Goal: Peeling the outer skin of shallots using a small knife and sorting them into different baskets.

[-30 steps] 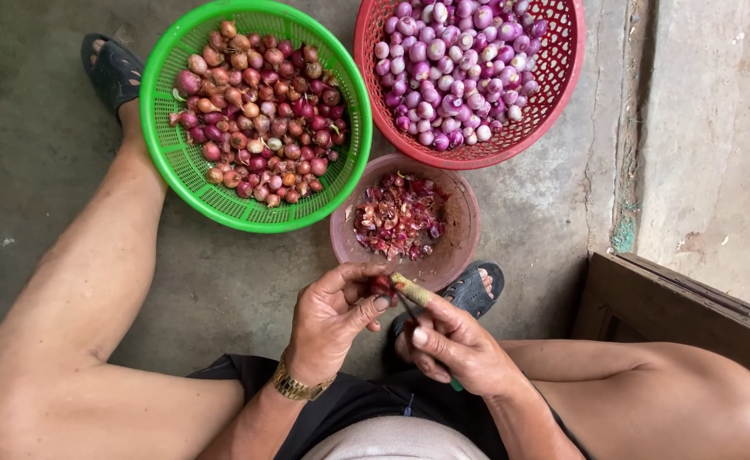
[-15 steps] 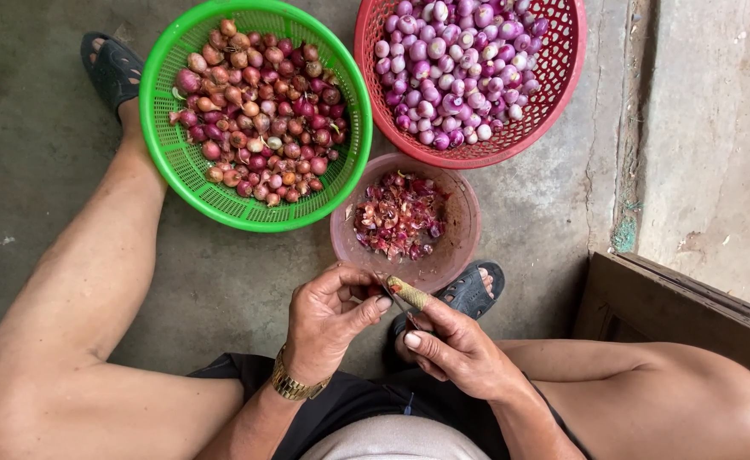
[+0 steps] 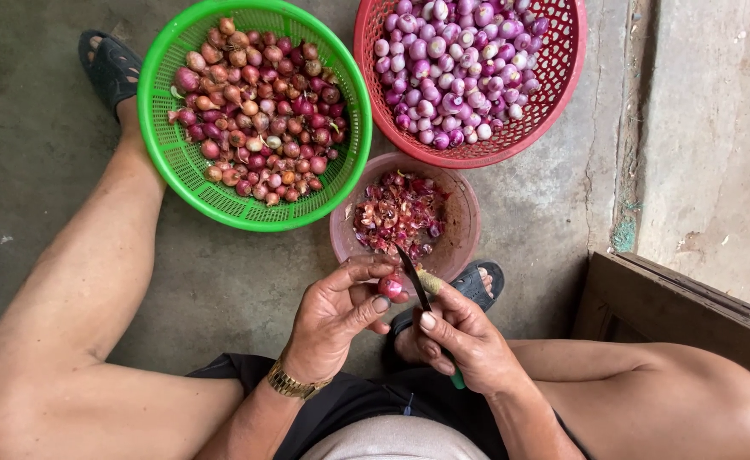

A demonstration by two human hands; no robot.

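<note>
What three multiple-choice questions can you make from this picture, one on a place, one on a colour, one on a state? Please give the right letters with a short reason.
1. Where is the small pink bowl of peelings?
A. inside the green basket
B. on the floor, just beyond the hands
C. on the person's lap

2. What colour is the basket holding the peeled, pale purple shallots?
A. red
B. green
C. blue

3. What is the left hand doing?
A. resting flat on the floor
B. reaching into a basket
C. holding a shallot in its fingers

Answers:
1 B: the bowl stands on the concrete between the two baskets and the hands.
2 A: the pale shallots lie in the red basket; the green basket holds unpeeled ones.
3 C: the shallot sits in the left fingers while the right hand holds a knife to it.
</note>
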